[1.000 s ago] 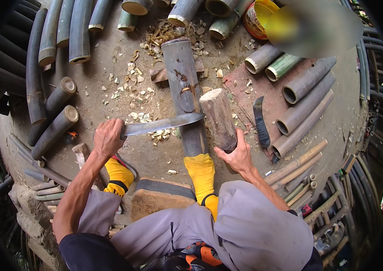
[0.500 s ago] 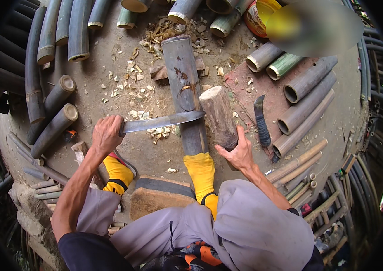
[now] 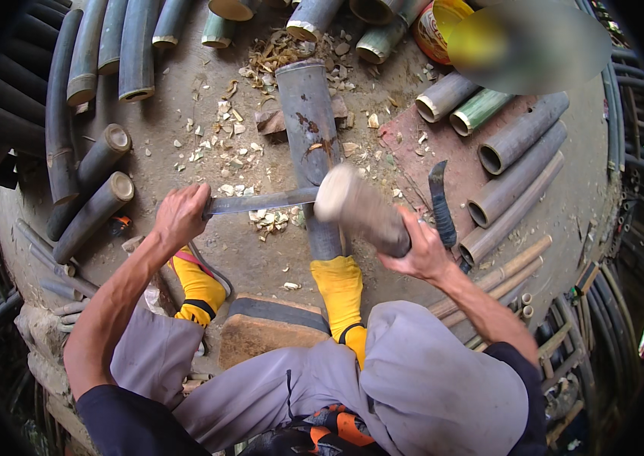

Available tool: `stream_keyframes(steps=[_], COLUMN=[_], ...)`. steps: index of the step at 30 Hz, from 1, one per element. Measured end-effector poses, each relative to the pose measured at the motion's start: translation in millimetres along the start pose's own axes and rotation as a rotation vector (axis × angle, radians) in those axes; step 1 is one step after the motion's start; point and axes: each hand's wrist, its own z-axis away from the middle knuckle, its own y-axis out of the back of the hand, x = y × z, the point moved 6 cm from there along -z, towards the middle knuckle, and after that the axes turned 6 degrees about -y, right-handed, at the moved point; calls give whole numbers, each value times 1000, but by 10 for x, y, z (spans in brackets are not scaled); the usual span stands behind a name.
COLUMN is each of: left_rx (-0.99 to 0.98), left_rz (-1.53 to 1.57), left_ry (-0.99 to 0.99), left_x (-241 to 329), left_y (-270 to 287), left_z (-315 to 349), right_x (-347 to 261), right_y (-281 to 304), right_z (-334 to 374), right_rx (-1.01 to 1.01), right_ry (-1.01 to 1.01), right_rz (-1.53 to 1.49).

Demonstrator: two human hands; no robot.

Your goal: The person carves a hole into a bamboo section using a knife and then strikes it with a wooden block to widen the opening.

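Observation:
My left hand (image 3: 184, 213) is closed round the handle of a machete (image 3: 261, 202). Its blade reaches right and lies across a thick grey bamboo pole (image 3: 308, 114). In my right hand (image 3: 419, 247) is a wooden mallet (image 3: 364, 209), a short log slightly blurred by motion. The mallet's head hangs over the pole and hides the tip of the blade. At the pole's near end, my foot in a yellow sock (image 3: 336, 289) rests against it. A brownish block (image 3: 269, 122) lies beneath the pole farther off.
Right of the mallet lies a curved blade with a dark wrapped handle (image 3: 442, 205). Cut bamboo lengths (image 3: 523, 137) line the right, left and far sides. Pale wood chips (image 3: 231, 152) litter the ground. A wooden block with a dark band (image 3: 269, 338) sits between my legs.
The mallet has swung left, from beside the pole to over the blade, with my right hand turning and moving slightly right. The machete stays across the pole, its blade now seen more edge-on.

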Motion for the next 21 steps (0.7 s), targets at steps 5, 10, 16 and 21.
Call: stream_keyframes(steps=[5, 10, 16, 21], left_rx=[-17, 38, 36, 72], left_rz=[-22, -95, -142, -159], left_ry=[-46, -36, -43, -52], left_x=[-23, -68, -41, -39], left_y=[33, -5, -50, -28], left_z=[-67, -46, -49, -18], right_x=[-171, -504, -196, -812], right_y=[217, 147, -43, 95], right_z=[-374, -513, -754, -446], right_rx=[-133, -345, -522, -408], right_ry=[792, 522, 522, 696], right_rz=[280, 197, 268, 170])
